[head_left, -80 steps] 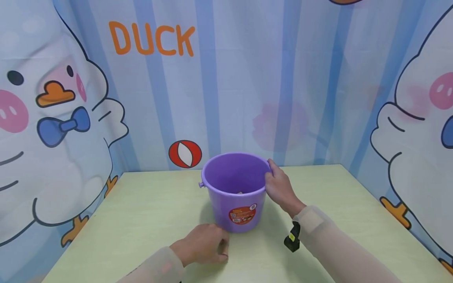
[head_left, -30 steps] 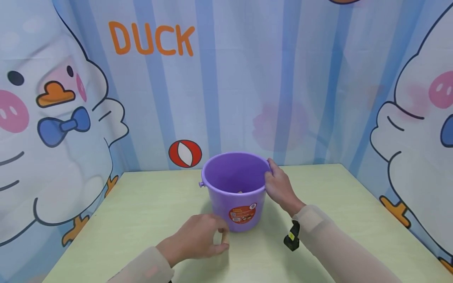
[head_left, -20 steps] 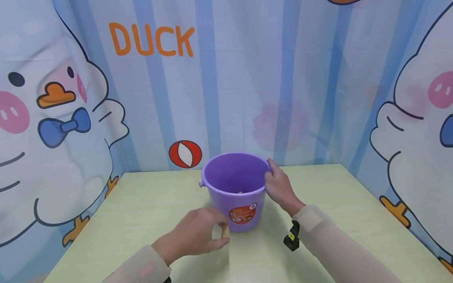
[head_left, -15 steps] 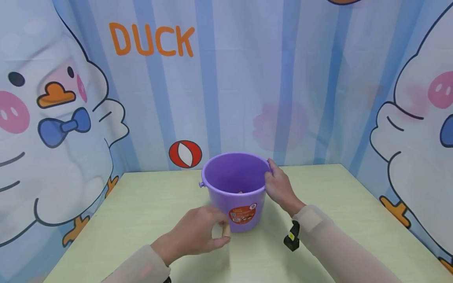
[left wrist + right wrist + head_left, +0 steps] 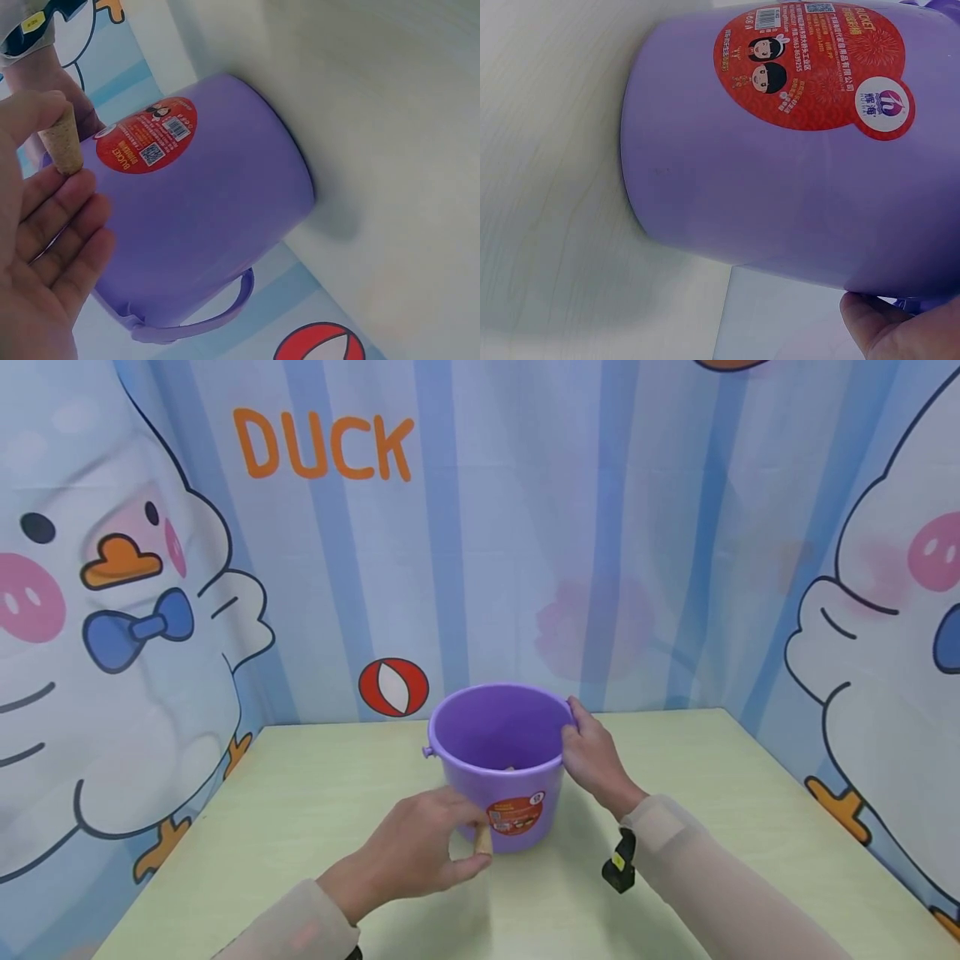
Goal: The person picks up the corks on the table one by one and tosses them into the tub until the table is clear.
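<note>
A purple bucket (image 5: 465,789) with a red label (image 5: 514,815) stands upright on the table. My right hand (image 5: 597,762) grips its rim on the right side, thumb on the near outside in the right wrist view. In front of the bucket, my left hand (image 5: 416,843) pinches a tapered cork stopper (image 5: 61,139) between thumb and fingertips, above the tabletop. The cork (image 5: 483,839) overlaps the lower bucket wall in the head view. A small tan bit (image 5: 510,768) shows inside the bucket, mostly hidden by the near rim.
The pale wood-look table (image 5: 330,785) reaches back to a blue striped curtain (image 5: 510,527) printed with ducks. The bucket's handle (image 5: 217,319) hangs on its far side in the left wrist view. A black wrist camera (image 5: 619,862) hangs under the right sleeve.
My left hand has risen off the tabletop with the cork between its fingers, which now shows more plainly. My right hand and the bucket have stayed in place.
</note>
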A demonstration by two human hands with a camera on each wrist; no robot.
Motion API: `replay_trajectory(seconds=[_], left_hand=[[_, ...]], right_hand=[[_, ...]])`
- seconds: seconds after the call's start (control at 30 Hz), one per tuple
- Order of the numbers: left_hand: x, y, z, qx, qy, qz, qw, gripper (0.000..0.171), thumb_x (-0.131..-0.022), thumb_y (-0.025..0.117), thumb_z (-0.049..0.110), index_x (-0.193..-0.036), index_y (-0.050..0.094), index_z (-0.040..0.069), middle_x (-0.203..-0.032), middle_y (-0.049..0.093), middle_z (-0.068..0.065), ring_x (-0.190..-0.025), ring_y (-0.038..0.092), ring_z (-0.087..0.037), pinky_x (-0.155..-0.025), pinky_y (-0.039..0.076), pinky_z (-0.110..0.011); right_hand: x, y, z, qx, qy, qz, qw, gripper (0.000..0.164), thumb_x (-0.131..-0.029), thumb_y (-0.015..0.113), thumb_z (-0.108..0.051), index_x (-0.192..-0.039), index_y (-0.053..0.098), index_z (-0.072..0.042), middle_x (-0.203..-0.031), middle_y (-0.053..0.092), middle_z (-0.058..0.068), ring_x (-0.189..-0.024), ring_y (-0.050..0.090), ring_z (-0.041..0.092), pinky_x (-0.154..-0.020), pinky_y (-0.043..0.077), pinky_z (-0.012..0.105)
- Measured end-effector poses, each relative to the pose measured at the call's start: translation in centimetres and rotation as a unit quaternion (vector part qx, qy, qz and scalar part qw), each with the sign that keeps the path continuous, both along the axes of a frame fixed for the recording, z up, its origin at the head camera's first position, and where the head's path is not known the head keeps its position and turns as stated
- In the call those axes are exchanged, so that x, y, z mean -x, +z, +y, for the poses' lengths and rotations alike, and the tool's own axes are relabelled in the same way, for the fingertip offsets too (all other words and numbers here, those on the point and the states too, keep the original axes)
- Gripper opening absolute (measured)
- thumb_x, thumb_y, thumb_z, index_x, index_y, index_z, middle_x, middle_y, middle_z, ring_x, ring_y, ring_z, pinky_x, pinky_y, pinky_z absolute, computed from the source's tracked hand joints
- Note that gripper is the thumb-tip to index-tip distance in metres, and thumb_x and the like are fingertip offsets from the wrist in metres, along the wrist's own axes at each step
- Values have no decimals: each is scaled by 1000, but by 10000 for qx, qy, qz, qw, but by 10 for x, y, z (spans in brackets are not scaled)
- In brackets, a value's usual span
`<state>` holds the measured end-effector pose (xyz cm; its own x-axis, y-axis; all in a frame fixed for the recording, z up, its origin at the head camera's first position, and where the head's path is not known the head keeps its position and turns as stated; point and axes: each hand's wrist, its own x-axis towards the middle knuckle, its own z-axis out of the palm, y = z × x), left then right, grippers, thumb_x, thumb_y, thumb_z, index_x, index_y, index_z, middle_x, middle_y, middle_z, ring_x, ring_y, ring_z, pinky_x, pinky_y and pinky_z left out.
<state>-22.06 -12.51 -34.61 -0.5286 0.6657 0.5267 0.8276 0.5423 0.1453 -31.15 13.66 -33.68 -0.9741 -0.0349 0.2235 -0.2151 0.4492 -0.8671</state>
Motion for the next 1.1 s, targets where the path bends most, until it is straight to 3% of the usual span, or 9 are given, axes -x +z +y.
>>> replay_trajectory(seconds=[0.23, 0.53, 1.1], left_hand=[[1, 8, 0, -262, -16, 420, 9988, 25, -79, 87, 25, -95, 69, 19, -94, 68, 11, -86, 63, -3, -76, 56, -23], [3, 13, 0, -557, -117, 731, 9957, 26, -78, 87, 21, -86, 62, 21, -89, 64, 12, -85, 60, -3, -72, 55, -22], [8, 22, 3, -749, 134, 1009, 9920, 24, -78, 88, 24, -93, 70, 18, -90, 68, 9, -87, 64, -9, -74, 57, -27]], right_hand=[[0, 0, 0, 7, 2, -6, 10000, 62, -107, 28, -19, -164, 11, -3, -170, 16, 14, -156, 14, 33, -125, 15, 50], [0, 0, 0, 1, -1, 11, 10000, 62, -107, 28, -19, -164, 12, -3, -170, 16, 14, -156, 15, 33, -125, 15, 49], [0, 0, 0, -85, -74, 69, 9999, 62, -106, 29, -18, -163, 14, -1, -169, 18, 16, -155, 16, 33, -126, 15, 48]])
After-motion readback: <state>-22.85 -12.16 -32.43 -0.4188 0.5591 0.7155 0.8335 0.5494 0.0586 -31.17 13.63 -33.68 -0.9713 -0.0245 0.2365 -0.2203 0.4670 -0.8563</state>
